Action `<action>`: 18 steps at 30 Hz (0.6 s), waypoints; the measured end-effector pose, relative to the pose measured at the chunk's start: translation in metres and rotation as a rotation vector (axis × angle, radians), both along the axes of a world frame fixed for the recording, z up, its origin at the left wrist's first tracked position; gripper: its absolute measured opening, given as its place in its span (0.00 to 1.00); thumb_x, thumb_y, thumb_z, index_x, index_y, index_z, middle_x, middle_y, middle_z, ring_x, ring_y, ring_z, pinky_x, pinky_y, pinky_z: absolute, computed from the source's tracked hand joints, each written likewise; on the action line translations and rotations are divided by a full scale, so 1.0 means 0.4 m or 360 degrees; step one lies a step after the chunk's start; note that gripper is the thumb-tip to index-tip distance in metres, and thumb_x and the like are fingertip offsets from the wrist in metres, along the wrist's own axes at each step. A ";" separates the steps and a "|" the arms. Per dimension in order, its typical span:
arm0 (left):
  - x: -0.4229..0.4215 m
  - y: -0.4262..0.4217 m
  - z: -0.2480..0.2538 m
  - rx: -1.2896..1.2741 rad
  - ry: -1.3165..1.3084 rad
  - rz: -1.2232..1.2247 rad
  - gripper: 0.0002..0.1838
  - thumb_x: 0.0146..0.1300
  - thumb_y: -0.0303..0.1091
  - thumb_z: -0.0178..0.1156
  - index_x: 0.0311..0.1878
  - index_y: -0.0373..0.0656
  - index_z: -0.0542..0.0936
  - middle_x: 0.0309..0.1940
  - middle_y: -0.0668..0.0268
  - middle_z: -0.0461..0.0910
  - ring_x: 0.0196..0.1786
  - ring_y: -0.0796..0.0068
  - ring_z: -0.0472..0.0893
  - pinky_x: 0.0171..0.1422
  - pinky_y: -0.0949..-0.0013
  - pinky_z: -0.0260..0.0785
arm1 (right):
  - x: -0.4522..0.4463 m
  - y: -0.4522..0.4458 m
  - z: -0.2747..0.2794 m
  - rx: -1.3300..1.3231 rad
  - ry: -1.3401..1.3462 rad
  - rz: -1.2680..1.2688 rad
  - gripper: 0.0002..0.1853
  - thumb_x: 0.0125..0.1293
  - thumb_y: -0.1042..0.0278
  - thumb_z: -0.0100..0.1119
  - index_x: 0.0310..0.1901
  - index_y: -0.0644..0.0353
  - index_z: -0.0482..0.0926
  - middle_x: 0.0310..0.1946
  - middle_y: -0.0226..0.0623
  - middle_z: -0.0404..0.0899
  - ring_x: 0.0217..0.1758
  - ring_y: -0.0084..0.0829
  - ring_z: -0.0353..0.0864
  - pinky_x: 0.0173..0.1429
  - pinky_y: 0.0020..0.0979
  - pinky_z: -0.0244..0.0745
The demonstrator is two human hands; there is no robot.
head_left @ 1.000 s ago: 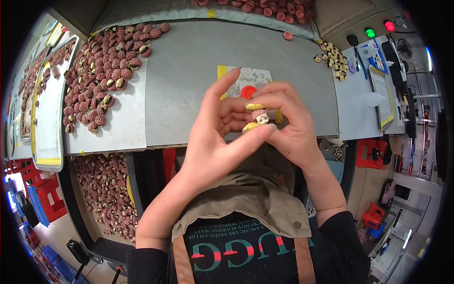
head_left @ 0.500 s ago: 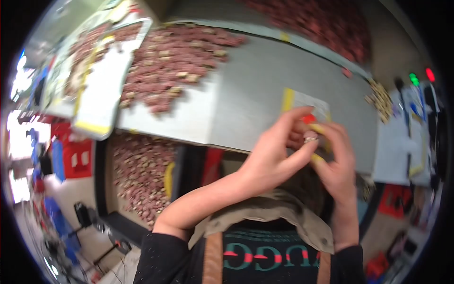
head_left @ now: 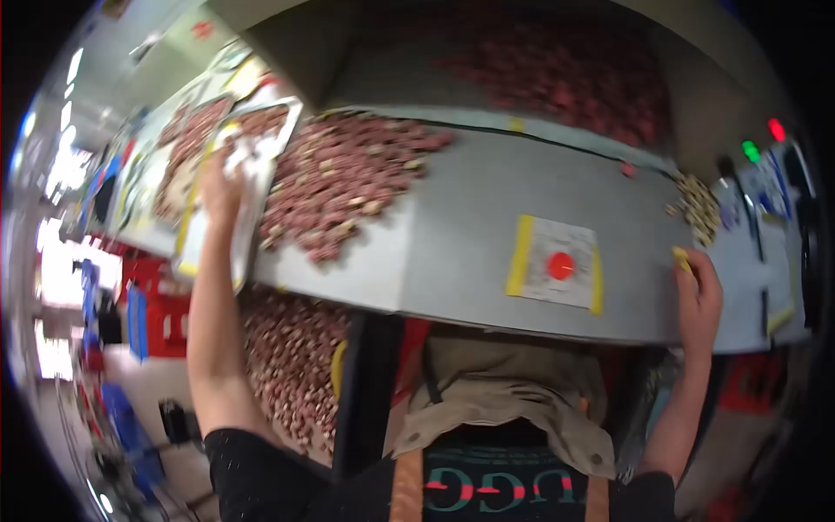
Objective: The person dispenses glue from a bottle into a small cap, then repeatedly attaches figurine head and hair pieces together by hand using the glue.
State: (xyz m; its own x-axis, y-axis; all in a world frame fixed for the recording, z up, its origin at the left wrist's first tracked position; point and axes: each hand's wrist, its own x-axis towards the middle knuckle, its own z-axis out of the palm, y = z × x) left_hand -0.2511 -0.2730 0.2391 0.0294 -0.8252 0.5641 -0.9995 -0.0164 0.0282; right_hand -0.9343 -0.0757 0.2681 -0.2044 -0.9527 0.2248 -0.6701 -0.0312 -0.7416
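My left hand (head_left: 223, 187) reaches over the white tray (head_left: 252, 187) at the left, beside a heap of small reddish-pink pieces (head_left: 344, 174). Its fingers are blurred against the bright tray, so any grip is unclear. At the right edge of the grey tabletop (head_left: 470, 226) is my right hand (head_left: 703, 296), fingers curled together. Yellow coverings show at its fingertips; whether a small piece is between them I cannot make out. A little beyond it lies a small pile of pale cream pieces (head_left: 698, 209). Between the hands, a white card (head_left: 548, 239) with yellow side strips and a red disc (head_left: 560, 266) lies flat.
A dark recess behind the table holds more reddish pieces (head_left: 574, 78). Below the table's left part is a bin of mixed pieces (head_left: 291, 357). Another tray of pieces (head_left: 196, 139) stands farther left. A pale blue surface (head_left: 739, 261) adjoins at right.
My hands have come apart from over the card, where they met around a small pinkish piece. The left has swung to the left tray, the right toward the pale pile. The card is uncovered.
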 end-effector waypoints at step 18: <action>-0.985 -0.128 0.003 0.0255 0.0533 -0.1109 0.10 0.61 0.33 0.58 0.45 0.43 0.79 0.46 0.52 0.78 0.46 0.47 0.79 0.50 0.53 0.72 | -0.095 -0.171 0.002 -0.0192 0.0913 0.0334 0.10 0.59 0.72 0.61 0.42 0.63 0.80 0.39 0.43 0.78 0.45 0.46 0.77 0.50 0.40 0.71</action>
